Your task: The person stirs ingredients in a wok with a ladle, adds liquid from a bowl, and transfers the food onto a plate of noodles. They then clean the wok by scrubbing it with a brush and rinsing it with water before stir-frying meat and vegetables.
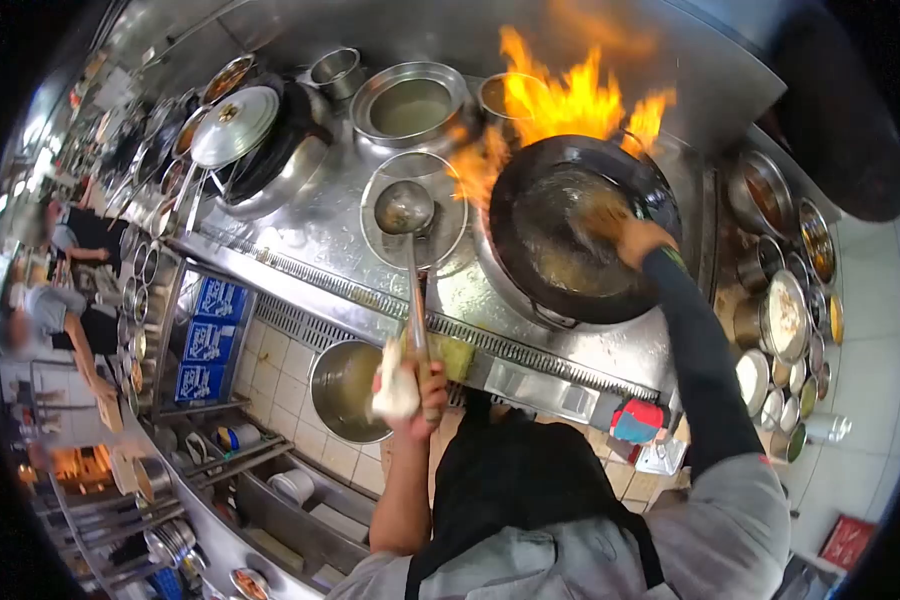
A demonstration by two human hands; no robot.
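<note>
My left hand (417,400) is closed round the long handle of a ladle (405,207) and also has a bunched white cloth (397,388) in its grip. The ladle's bowl rests over a round wire-rimmed strainer (368,215) on the steel stove top. Inside a big black wok (515,240), my right hand (642,242) is closed on a brown brush (602,214), blurred and pressed toward the wet inner wall. Murky liquid lies in the wok. Tall flames (580,95) rise behind its far rim.
A steel pot (410,72) stands behind the strainer, and a lidded pan (235,125) sits left. Below the stove's front edge is a bucket (320,390) of cloudy liquid. Several seasoning containers (788,315) crowd the right. Two other people (90,235) work at far left.
</note>
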